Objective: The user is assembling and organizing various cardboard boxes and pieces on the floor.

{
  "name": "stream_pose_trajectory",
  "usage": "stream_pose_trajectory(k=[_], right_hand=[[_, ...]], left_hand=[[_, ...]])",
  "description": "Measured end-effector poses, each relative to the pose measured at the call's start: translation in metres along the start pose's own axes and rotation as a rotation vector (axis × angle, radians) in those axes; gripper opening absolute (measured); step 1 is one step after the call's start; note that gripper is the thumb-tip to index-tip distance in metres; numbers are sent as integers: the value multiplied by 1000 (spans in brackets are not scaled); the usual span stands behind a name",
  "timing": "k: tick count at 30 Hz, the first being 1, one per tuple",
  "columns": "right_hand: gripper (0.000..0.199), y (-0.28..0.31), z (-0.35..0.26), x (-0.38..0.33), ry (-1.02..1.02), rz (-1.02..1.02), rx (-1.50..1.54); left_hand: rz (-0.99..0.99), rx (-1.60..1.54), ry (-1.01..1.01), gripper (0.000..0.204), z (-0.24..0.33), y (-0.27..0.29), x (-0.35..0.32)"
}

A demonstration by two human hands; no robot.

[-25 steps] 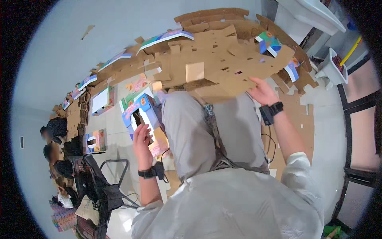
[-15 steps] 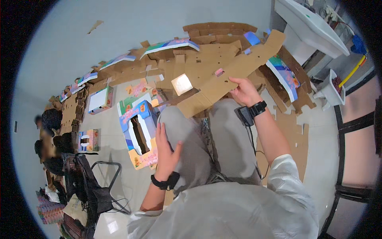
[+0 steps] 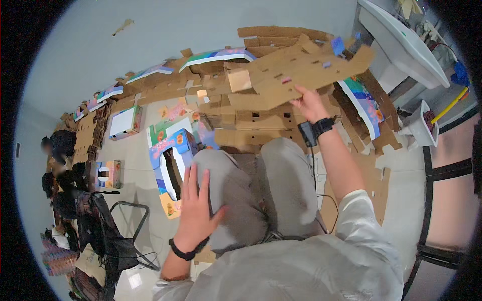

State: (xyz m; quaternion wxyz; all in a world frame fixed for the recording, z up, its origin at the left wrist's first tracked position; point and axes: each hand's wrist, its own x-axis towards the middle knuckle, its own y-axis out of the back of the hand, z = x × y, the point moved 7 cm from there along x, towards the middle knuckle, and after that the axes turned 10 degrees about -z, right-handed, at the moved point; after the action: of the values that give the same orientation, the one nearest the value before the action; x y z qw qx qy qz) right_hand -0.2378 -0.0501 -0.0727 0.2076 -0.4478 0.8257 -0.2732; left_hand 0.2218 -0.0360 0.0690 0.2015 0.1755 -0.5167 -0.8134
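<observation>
A large brown cardboard sheet [image 3: 273,93] with small slots is gripped at its near edge by my right hand [image 3: 310,105]. The hand's thumb lies on top and its fingers curl beneath, partly hidden. This sheet tilts over a pile of flattened cardboard [image 3: 251,135] beyond my knees. On my left thigh, my left hand [image 3: 196,215] lies with fingers spread and holds nothing. Just beyond its fingertips stands a blue and orange printed carton [image 3: 189,143] with a wide oblong opening in its top, partly covered by my hand and leg.
Colour-printed cardboard strips [image 3: 216,56] line the far wall. Two smaller cartons, one white-topped [image 3: 124,123] and one with a handle slot [image 3: 114,175], stand on the floor at left. A black chair [image 3: 120,241] and people sit there. A white basin [image 3: 401,42] stands far right.
My right hand has pushed the cardboard sheet away from my knees, onto or over the pile. My left hand has slid back slightly along my thigh, fingers spreading wider.
</observation>
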Motion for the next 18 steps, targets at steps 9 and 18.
stream_pose_trajectory(k=[9, 18], right_hand=[[28, 103, 153, -10, -150, 133, 99], [33, 112, 161, -49, -129, 42, -391]], left_hand=[[-155, 302, -438, 48, 10, 17, 50], [-195, 196, -472, 29, 6, 21, 57]])
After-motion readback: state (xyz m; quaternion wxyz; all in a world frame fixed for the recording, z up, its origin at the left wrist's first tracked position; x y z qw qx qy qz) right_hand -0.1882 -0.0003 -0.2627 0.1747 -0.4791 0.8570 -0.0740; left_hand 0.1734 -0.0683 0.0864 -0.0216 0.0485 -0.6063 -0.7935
